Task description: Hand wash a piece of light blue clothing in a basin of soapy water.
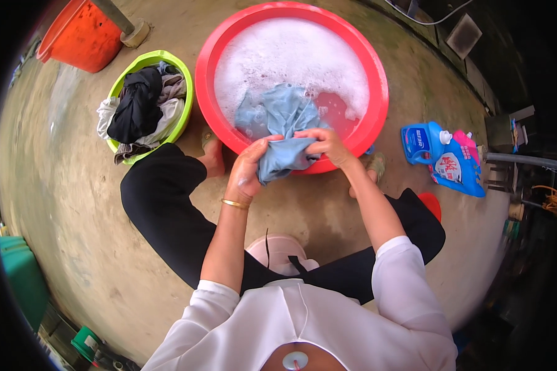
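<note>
A wet light-blue garment [285,155] is stretched between both hands over the near rim of a round red plastic basin [209,113]. My left hand [249,169] grips its left edge, thumb on top. With bent fingers, my right hand [323,146] pinches the cloth on the other side. The rest of the garment trails down into the basin and lies partly in the water. White suds [292,53] cover most of the water's surface, and a patch of reddish water shows at the right. What lies under the foam is hidden.
Left of the basin, a lime-green basket [189,88] holds a black garment [137,104] and other laundry. An orange tub [86,39] stands by a pole. At right are a blue detergent jug [422,143] and a blue detergent pouch [459,167]. A pink stool [276,246] is beneath me.
</note>
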Tool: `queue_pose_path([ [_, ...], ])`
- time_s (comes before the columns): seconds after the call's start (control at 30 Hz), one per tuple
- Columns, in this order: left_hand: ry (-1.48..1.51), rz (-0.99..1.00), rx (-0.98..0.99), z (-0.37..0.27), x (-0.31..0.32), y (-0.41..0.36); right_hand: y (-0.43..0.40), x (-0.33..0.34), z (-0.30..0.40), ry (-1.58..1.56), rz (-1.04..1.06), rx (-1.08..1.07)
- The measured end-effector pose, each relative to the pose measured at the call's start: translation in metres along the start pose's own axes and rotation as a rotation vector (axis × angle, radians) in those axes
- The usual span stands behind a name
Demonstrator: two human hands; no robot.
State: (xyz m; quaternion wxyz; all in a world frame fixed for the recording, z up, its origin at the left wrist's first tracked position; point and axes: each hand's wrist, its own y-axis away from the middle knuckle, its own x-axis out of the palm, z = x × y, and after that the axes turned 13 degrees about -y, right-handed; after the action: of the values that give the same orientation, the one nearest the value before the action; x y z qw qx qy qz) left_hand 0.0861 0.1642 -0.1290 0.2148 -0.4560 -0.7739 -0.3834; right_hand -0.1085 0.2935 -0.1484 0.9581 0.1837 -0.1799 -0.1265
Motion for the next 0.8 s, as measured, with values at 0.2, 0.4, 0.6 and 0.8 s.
queue_pose_path([
  [0.2,0.142,-0.22,-0.066,0.031,-0.001,-0.024,0.005,0.026,-0.013,-0.61,-0.356,-0.261],
  [0.4,0.358,-0.016,-0.031,0.094,-0.062,-0.032,0.014,0.161,0.015,0.826,-0.052,-0.388],
  [0.6,0.373,-0.551,-0.177,0.105,0.025,-0.044,-0.01,0.058,-0.055,1.235,-0.515,-0.236],
  [0.8,0.575,0.513,0.366,0.17,-0.139,-0.049,0.006,0.18,-0.028,1.265,-0.266,-0.408],
])
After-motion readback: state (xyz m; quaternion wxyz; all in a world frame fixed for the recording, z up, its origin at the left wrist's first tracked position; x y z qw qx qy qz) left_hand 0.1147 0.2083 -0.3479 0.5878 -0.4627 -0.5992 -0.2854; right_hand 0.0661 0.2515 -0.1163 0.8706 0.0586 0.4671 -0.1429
